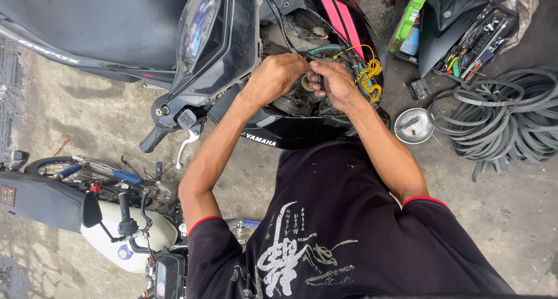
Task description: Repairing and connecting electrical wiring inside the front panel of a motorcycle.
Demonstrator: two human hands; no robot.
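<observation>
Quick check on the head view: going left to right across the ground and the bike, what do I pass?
White fuel tank → brake lever → left hand → right hand → yellow coiled wire → round metal bowl → pile of black drive belts.
</observation>
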